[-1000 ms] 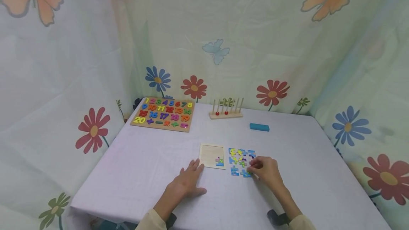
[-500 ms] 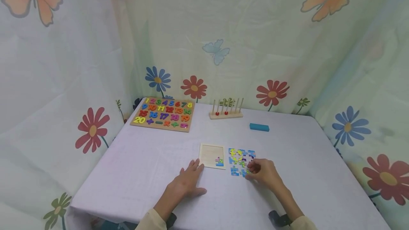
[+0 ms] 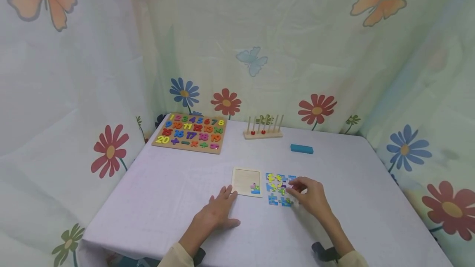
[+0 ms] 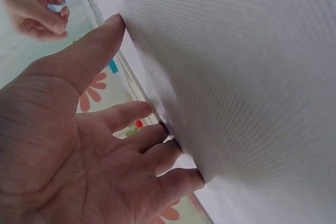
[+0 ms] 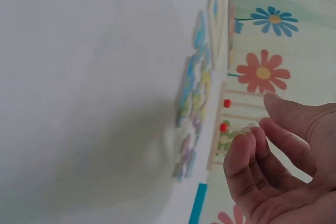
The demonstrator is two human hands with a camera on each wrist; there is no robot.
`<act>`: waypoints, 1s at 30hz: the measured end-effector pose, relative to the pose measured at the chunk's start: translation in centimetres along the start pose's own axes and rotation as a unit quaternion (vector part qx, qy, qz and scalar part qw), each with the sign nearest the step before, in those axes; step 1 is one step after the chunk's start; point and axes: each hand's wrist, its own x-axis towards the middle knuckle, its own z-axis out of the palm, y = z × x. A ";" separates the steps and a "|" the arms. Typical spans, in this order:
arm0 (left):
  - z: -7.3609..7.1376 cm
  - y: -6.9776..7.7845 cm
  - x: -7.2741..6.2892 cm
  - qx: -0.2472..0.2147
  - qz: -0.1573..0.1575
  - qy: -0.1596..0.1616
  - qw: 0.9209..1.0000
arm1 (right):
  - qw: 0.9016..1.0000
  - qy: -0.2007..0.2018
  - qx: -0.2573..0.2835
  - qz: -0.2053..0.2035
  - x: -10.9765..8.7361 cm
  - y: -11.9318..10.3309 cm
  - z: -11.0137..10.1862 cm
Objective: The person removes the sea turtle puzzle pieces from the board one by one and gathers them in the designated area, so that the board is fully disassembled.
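A shallow wooden puzzle tray (image 3: 243,178) lies mid-table, with a blue, green and pink jigsaw piece (image 3: 255,189) in its lower right corner. Right of it are several loose jigsaw pieces (image 3: 273,200), blue, yellow and green, laid out in rows. My left hand (image 3: 213,214) rests on the cloth, fingers spread, fingertips at the tray's lower left corner. Over the right side of the loose pieces hovers my right hand (image 3: 312,197). Its fingers (image 5: 239,169) are loosely bent and its thumb is apart from them, nothing between, in the right wrist view.
At the back left lies a number board (image 3: 189,133) with colourful numerals. A wooden peg stand (image 3: 262,135) with red beads is at the back centre. A teal block (image 3: 302,148) lies to the right. Flower-printed curtains (image 3: 282,77) surround the white-covered table (image 3: 178,180).
My right hand has dipped toward the lower right jigsaw pieces, then drawn back upward, leaving the lower row more visible. The left hand and the tray stay put.
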 end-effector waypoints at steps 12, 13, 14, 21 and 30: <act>-0.4 0.3 -0.6 0.010 -0.004 0.001 1.000 | 0.996 0.026 0.021 -0.080 1.7 -3.2 3.0; -0.5 0.3 -0.6 0.007 -0.005 0.000 1.000 | 0.996 0.017 0.020 -0.083 2.0 -3.4 3.3; -0.4 0.3 -0.5 0.010 -0.005 -0.002 1.000 | 0.996 0.007 0.020 -0.087 2.2 -3.7 3.6; 0.1 0.0 -0.1 0.023 -0.004 -0.004 1.000 | 0.994 -0.060 0.009 -0.085 3.2 -4.8 5.2; -1.6 1.6 -1.0 0.031 -0.010 -0.002 0.999 | 0.995 -0.078 0.023 -0.060 4.0 -4.5 6.9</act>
